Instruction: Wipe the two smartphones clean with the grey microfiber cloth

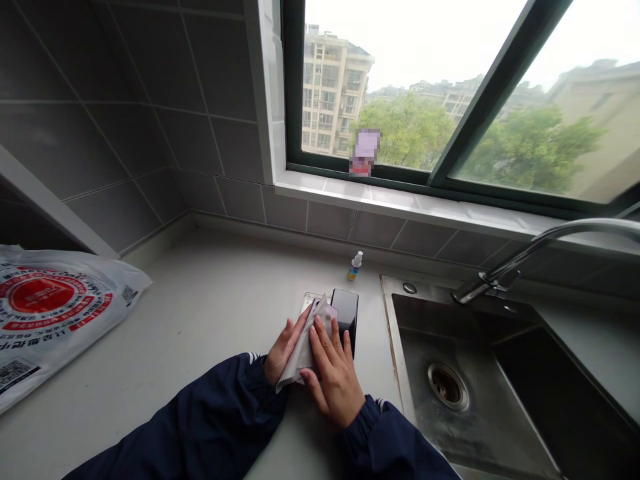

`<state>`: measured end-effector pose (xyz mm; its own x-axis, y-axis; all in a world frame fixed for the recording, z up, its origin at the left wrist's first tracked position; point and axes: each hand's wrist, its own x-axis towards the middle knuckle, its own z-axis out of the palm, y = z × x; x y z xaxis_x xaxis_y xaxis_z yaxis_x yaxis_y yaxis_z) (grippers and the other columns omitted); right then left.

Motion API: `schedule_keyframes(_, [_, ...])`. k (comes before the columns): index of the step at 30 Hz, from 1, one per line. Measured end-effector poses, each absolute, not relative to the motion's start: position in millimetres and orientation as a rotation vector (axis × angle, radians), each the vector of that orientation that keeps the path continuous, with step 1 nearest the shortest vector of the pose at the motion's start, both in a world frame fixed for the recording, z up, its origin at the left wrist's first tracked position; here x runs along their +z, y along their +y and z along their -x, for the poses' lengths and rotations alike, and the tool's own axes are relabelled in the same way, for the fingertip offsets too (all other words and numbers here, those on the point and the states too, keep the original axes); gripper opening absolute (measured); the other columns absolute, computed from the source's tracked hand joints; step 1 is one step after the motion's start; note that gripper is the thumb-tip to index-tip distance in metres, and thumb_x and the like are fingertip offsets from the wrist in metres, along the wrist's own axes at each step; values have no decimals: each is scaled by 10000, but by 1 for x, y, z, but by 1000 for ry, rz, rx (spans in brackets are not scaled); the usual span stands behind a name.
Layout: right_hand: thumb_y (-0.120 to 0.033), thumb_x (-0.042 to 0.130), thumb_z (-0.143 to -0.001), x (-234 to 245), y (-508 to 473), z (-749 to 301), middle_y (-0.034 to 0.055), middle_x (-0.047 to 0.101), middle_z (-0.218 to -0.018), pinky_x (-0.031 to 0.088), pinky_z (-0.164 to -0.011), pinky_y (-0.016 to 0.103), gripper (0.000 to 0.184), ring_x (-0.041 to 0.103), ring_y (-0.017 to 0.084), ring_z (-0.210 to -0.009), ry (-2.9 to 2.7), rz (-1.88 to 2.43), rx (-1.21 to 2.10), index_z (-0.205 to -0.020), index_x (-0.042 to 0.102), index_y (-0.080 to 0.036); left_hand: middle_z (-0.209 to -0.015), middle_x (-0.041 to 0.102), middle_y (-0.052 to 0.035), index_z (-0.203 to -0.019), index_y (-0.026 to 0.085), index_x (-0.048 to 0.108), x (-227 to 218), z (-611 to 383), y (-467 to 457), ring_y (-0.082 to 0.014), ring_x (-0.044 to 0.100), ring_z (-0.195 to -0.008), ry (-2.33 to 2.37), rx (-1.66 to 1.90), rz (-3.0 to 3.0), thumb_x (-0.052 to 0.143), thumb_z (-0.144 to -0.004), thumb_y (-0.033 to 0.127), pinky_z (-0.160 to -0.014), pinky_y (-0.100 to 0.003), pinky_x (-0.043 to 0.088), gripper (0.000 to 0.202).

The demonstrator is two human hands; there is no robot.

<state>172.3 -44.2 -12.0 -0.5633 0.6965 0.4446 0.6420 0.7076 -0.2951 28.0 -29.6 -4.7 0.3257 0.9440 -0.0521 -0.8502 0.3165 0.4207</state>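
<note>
A phone [332,311] with a pale purple edge is held up over the counter, mostly hidden by a grey cleaning cloth [304,351]. My left hand [285,351] grips the phone's left side. Stretched over the cloth, my right hand [338,381] presses it against the phone with its fingers. Just behind the phone lies a black, glossy box-like object [346,308], partly covered by my right hand. A clear phone case [310,301] shows beside it, largely hidden. Farther back stands a small white spray bottle [355,267] with a yellow and blue label.
The white counter [215,293] runs along a grey tiled wall under a window. At the right is a steel sink [425,360] with a curved tap [530,250]. A white plastic bag [60,307] with red print lies at the left.
</note>
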Motion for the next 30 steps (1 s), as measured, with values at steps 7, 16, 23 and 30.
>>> schedule_keyframes(7, [-280, 418, -983, -11, -42, -176, 160, 220, -1601, 223, -1125, 680, 642, 87, 381, -1490, -2222, 1052, 141, -1564, 182, -145, -1542, 409, -95, -1558, 213, 149, -2, -22, -29, -269, 305, -1455, 436, 1185, -559, 595, -809, 174, -1217, -383, 138, 873])
schedule_keyframes(16, [-258, 444, -981, -7, -38, -184, 153, 347, -1551, 280, -1160, 567, 578, 227, 306, -1478, -2376, 870, 120, -1527, 298, -137, -1427, 540, -131, -1562, 140, 79, -6, -18, -25, -245, 450, -1366, 417, 1179, -323, 453, -890, 304, -1159, -365, 281, 787])
schedule_keyframes(23, [-287, 435, -993, -8, -38, -201, 140, 261, -1588, 209, -1182, 568, 593, 176, 310, -1490, -2394, 952, 135, -1539, 266, -129, -1475, 473, -154, -1566, 218, 29, 6, -18, -28, -331, 559, -1238, 396, 995, -380, 439, -896, 397, -1016, -492, 425, 806])
schedule_keyframes(30, [-317, 438, -994, -7, -38, -204, 143, 253, -1590, 169, -1187, 574, 606, 163, 318, -1493, -2366, 991, 117, -1540, 263, -123, -1476, 448, -185, -1557, 295, -6, 11, -13, -33, -362, 640, -1072, 461, 897, -405, 468, -883, 480, -778, -492, 530, 844])
